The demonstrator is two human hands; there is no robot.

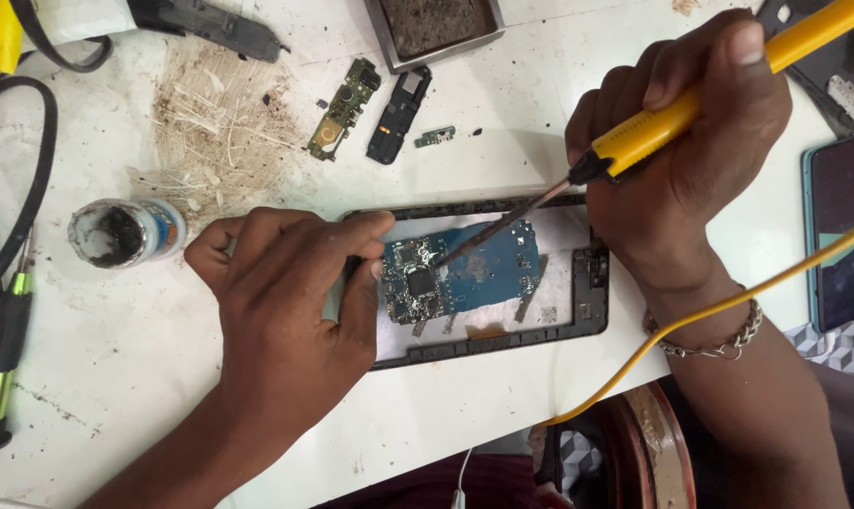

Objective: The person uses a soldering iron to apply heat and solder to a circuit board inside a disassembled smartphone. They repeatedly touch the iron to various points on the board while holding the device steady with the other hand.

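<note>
Where the blue rectangular circuit board (464, 271) lies inside the black plastic phone frame (592, 316), the dark metal tip of the yellow-handled soldering iron (648, 132) comes down at a slant and meets the board near its silver-shielded left part, just above a small black square chip (420, 282). The right hand (691, 141) has its fingers curled tight round the iron's yellow handle, thumb on top, and sits just above and to the right of the board; a silver chain bracelet (709, 344) circles that wrist, and the iron's yellow cord (728, 306) runs across below it, right of the frame. The left hand (290, 302) rests just left of the board with its fingers bent inward and pinched together at the board's left edge; whether they hold a small tool there I cannot tell. Above the frame lie a small green circuit strip (342, 108), a black plastic module (398, 115) beside it, and a tiny green connector piece (435, 138). Farther above sits a grey metal tray with a brown sponge (438, 26). Left of the board, beyond the left hand, stands a small round open tub of dark paste (121, 233), and well left of that lies a green-and-black handled screwdriver (3, 363). Right of the frame, a teal-edged phone with a dark screen (841, 231) rests on the stained white tabletop (144, 377).
</note>
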